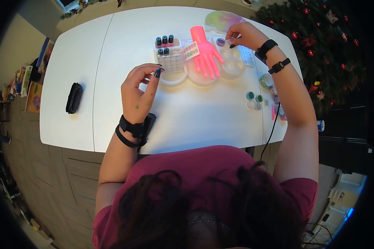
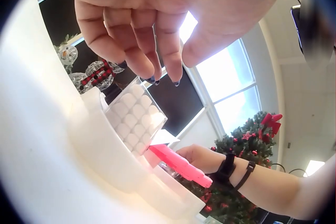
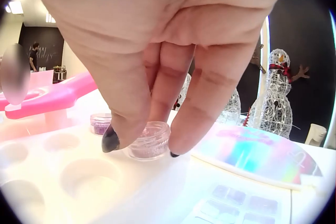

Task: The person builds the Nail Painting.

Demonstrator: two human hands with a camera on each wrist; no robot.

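My right hand reaches to the far side of the table. Its thumb and fingers pinch a small clear jar at the edge of the white palette tray. Beside it on the tray sits a second small jar with purple contents. A bright pink model hand lies just left of the tray. My left hand hovers over the table with loosely bent fingers and nothing in them. Near its fingertips stand a clear box with rounded cells and several nail polish bottles. A card of coloured nail samples leans there.
An iridescent palette and a clear compartment case lie beside the tray. Several small jars and a dark cable are on the right. A black case lies far left. A Christmas tree stands past the right edge.
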